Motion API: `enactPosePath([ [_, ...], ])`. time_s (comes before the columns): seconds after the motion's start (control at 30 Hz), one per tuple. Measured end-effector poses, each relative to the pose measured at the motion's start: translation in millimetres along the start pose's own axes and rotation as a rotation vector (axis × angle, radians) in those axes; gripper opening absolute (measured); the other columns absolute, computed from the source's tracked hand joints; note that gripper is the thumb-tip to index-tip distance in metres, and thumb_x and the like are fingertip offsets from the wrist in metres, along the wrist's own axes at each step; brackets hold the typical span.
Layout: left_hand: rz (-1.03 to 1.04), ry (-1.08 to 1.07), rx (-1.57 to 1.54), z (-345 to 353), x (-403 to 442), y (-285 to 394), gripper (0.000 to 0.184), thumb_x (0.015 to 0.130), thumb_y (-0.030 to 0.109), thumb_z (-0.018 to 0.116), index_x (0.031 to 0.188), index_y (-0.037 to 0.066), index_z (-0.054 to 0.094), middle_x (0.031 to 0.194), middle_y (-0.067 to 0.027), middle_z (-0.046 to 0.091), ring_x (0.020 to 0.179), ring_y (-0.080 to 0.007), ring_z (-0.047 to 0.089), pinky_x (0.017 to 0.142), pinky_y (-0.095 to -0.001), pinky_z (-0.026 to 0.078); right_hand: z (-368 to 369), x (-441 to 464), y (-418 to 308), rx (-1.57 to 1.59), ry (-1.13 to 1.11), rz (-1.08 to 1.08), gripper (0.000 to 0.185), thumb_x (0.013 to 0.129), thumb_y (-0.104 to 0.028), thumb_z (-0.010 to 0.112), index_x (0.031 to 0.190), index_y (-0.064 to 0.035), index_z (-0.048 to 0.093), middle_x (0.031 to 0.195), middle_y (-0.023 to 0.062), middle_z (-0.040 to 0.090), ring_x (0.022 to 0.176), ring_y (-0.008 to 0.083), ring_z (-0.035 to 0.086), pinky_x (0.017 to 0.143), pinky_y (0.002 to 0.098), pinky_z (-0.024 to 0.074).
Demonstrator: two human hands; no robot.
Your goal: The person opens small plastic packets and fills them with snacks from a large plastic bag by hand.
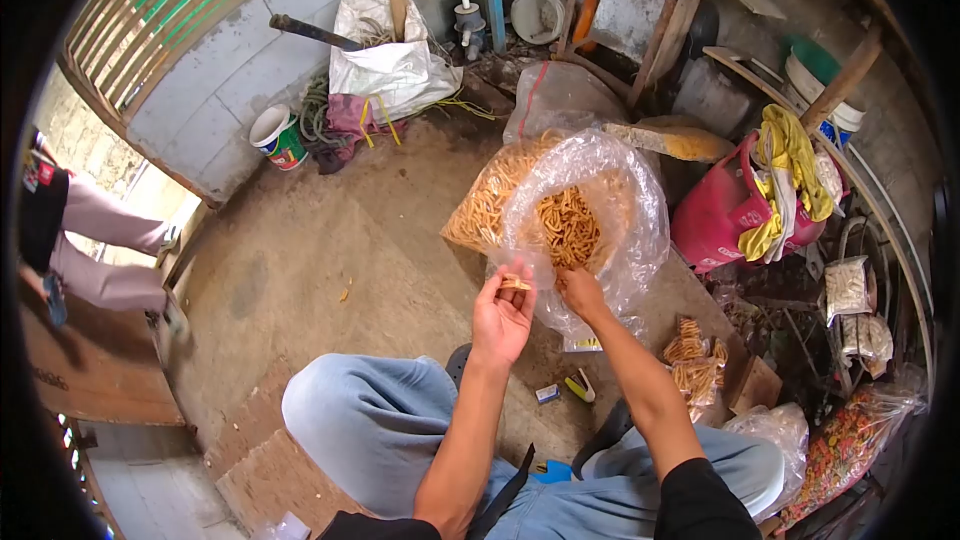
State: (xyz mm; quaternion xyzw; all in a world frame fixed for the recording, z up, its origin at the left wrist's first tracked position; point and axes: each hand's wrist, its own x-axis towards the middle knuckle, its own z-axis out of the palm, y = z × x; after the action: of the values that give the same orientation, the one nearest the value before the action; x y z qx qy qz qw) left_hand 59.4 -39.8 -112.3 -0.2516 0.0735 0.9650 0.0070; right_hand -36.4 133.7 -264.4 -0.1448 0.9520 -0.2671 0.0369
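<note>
A large clear plastic bag (628,180) full of brown snack sticks (567,225) stands on the floor before me, its mouth folded wide. My left hand (501,322) is palm up at the near rim, fingers curled around a small clear plastic bag (532,268) with a few pale yellow pieces in it. At the bag's mouth, my right hand (580,292) reaches to the sticks with its fingers bent. Its fingertips are hidden, and I cannot make out what they hold. Between my legs lie a yellow-green stapler (579,387) and a small blue-and-white box (547,394).
Filled snack packets (695,365) lie to my right. Beyond them are a pink tub (722,210) with yellow cloth and a bag of colourful pieces (850,450). A white sack (385,75) and a paint bucket (279,136) line the wall. Another person (105,230) is at left.
</note>
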Motion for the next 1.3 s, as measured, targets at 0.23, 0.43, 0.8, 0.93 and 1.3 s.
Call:
enactPosePath([
  [0.23,-0.001,-0.007,0.021,1,0,0,0.017,0.096,0.017,0.045,0.109,0.009,0.053,0.118,-0.0073,0.062,0.104,-0.0223,0.061,0.084,-0.0373,0.056,-6,2,-3,-0.001,-0.052,-0.020,0.015,0.080,-0.016,0.062,0.088,-0.0054,0.067,0.089,0.0185,0.063,0.084,0.0366,0.061,0.072,0.0446,0.0488],
  [0.43,-0.011,-0.085,0.051,6,-6,-3,0.018,0.097,0.021,0.048,0.103,0.010,0.060,0.117,-0.0065,0.062,0.106,-0.0214,0.061,0.086,-0.0363,0.055,-5,-2,8,-0.031,-0.019,0.012,0.015,0.082,-0.014,0.057,0.086,-0.0024,0.065,0.090,0.0202,0.063,0.087,0.0373,0.061,0.073,0.0452,0.0483],
  [0.8,0.034,-0.148,0.135,20,-16,-1,0.021,0.097,0.024,0.048,0.107,0.009,0.058,0.123,-0.0070,0.058,0.111,-0.0201,0.057,0.093,-0.0314,0.051,-113,-18,-32,0.910,0.204,0.318,0.018,0.084,-0.005,0.063,0.098,0.0044,0.066,0.081,0.0101,0.067,0.070,0.0134,0.063,0.066,0.0260,0.0525],
  [0.93,0.036,-0.168,0.124,20,-18,-2,0.019,0.097,0.022,0.049,0.107,0.009,0.059,0.121,-0.0072,0.060,0.112,-0.0210,0.057,0.091,-0.0334,0.052,-209,-53,-99,1.091,0.183,0.225,0.017,0.085,-0.003,0.064,0.100,0.0048,0.067,0.083,0.0068,0.067,0.070,0.0108,0.062,0.067,0.0224,0.0530],
  [1.3,0.036,-0.229,0.231,35,-38,-9,0.021,0.097,0.024,0.049,0.110,0.011,0.057,0.124,-0.0078,0.058,0.105,-0.0187,0.060,0.088,-0.0311,0.053,-252,-93,-155,0.958,-0.002,0.087,0.020,0.085,-0.003,0.065,0.102,0.0057,0.066,0.085,0.0085,0.068,0.073,0.0097,0.063,0.067,0.0221,0.0526],
])
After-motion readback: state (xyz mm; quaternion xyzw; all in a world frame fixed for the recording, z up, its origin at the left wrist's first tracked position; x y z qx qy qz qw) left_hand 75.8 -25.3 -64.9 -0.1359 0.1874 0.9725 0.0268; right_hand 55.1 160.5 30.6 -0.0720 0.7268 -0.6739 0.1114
